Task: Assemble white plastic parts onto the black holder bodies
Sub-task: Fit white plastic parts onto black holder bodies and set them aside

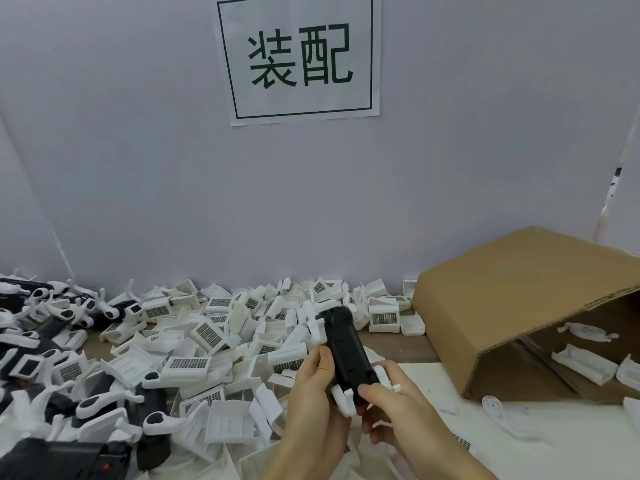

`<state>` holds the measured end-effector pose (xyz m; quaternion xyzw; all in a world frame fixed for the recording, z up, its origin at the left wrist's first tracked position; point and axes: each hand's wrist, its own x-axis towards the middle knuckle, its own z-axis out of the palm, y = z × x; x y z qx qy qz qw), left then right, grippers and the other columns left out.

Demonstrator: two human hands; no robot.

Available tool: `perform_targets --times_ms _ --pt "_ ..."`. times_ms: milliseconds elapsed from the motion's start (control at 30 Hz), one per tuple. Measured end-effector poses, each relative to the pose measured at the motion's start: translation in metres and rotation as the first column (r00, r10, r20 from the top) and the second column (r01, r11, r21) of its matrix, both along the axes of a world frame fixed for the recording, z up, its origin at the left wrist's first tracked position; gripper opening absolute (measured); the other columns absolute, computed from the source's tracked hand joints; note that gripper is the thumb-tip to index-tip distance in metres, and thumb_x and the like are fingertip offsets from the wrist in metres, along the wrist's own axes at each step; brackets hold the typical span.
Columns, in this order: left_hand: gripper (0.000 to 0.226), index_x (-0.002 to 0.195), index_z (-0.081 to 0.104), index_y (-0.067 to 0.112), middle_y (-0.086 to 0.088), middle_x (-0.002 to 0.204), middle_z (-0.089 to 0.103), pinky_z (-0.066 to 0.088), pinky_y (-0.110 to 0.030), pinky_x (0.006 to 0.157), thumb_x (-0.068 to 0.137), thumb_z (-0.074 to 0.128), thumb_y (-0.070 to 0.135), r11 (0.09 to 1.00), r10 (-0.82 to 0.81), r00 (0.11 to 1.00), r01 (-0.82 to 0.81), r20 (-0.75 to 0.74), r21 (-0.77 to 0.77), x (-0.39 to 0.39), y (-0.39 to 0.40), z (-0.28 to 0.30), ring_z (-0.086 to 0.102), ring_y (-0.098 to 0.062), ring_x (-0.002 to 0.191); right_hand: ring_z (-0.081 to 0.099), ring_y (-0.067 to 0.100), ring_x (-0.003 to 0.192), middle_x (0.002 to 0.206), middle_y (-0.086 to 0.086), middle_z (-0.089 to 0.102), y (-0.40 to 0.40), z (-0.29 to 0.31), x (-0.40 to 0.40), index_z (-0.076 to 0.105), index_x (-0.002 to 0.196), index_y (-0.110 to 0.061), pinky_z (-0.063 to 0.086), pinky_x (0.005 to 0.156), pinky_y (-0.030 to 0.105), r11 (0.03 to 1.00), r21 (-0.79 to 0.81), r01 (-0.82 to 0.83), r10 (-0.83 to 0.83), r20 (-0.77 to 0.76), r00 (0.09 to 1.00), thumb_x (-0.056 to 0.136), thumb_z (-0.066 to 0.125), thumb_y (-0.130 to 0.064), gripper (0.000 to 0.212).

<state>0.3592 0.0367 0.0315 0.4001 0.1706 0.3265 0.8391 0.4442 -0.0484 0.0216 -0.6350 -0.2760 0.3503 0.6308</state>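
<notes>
A black holder body [348,351] is held upright-tilted between both hands in the lower middle of the head view. My left hand [313,403] grips its left side, thumb on the black face. My right hand [391,407] holds its lower end, thumb pressing beside a white plastic part [343,400] at the bottom. Another white piece [317,329] sticks out at the body's upper left. A large heap of loose white plastic parts [207,341] covers the table behind and to the left.
Assembled black-and-white holders [52,317] are piled at the far left. A tipped cardboard box [526,313] lies at the right with white parts inside. A single white part [493,407] lies in front of it. A wall with a paper sign [298,57] stands behind.
</notes>
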Motion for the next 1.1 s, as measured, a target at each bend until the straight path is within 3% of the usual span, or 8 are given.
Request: perform_targets --times_ms 267,567,700,900,1000,1100 --pt "0.032 0.106 0.065 0.0 -0.018 0.075 0.059 0.04 -0.032 0.045 0.103 0.046 0.025 1.0 0.029 0.999 -0.029 -0.033 0.011 0.0008 0.0038 -0.0026 0.052 -0.028 0.055 0.058 0.019 0.056 0.067 0.005 0.063 -0.0007 -0.0017 0.0013 0.061 0.105 -0.015 0.045 0.055 0.03 0.999 -0.009 -0.031 0.031 0.043 0.999 0.094 0.052 -0.002 0.019" --pt "0.033 0.094 0.072 0.005 -0.019 0.075 0.065 0.045 -0.034 0.05 0.104 0.046 0.023 0.999 0.04 0.999 -0.04 -0.035 0.011 0.0012 0.0029 -0.0002 0.058 -0.03 0.06 0.06 0.012 0.057 0.064 -0.004 0.067 0.0004 -0.0049 -0.0026 0.06 0.1 -0.025 0.049 0.054 0.026 0.998 -0.045 0.04 -0.032 0.176 0.984 0.097 0.056 -0.013 0.013" --pt "0.033 0.095 0.07 0.003 -0.018 0.072 0.063 0.045 -0.032 0.045 0.104 0.045 0.022 0.998 0.054 0.998 -0.053 -0.037 0.028 0.0009 0.0026 0.0005 0.058 -0.029 0.057 0.06 0.009 0.057 0.065 -0.007 0.068 -0.0002 -0.0037 -0.0024 0.059 0.101 -0.028 0.048 0.053 0.023 0.998 -0.051 0.035 -0.023 0.21 0.978 0.097 0.055 -0.015 0.015" --pt "0.034 0.094 0.072 0.004 -0.017 0.075 0.065 0.052 -0.039 0.058 0.105 0.045 0.021 0.998 0.048 0.998 -0.047 -0.032 0.041 0.0 0.0039 0.0005 0.062 -0.028 0.06 0.057 0.008 0.059 0.066 -0.012 0.065 -0.0025 -0.0037 -0.0019 0.057 0.1 -0.033 0.046 0.054 0.023 0.998 -0.049 0.042 -0.025 0.313 0.949 0.098 0.057 -0.02 0.013" --pt "0.036 0.088 0.074 0.007 -0.018 0.077 0.068 0.054 -0.038 0.054 0.104 0.046 0.022 0.999 0.035 0.999 -0.034 -0.013 0.041 -0.002 0.0037 0.0023 0.063 -0.028 0.059 0.055 0.01 0.056 0.062 -0.009 0.062 -0.0033 -0.0022 -0.0022 0.058 0.099 -0.033 0.046 0.05 0.02 0.999 -0.037 0.03 -0.018 0.309 0.951 0.098 0.056 -0.018 0.015" --pt "0.031 0.097 0.07 0.003 -0.02 0.081 0.069 0.054 -0.039 0.055 0.103 0.047 0.024 0.998 0.048 0.998 -0.047 -0.034 0.037 -0.002 0.0032 0.0024 0.066 -0.03 0.065 0.058 0.009 0.059 0.065 -0.008 0.065 -0.0035 -0.0014 -0.0026 0.058 0.101 -0.032 0.047 0.052 0.019 0.999 -0.041 0.026 -0.013 0.289 0.957 0.098 0.056 -0.018 0.015"
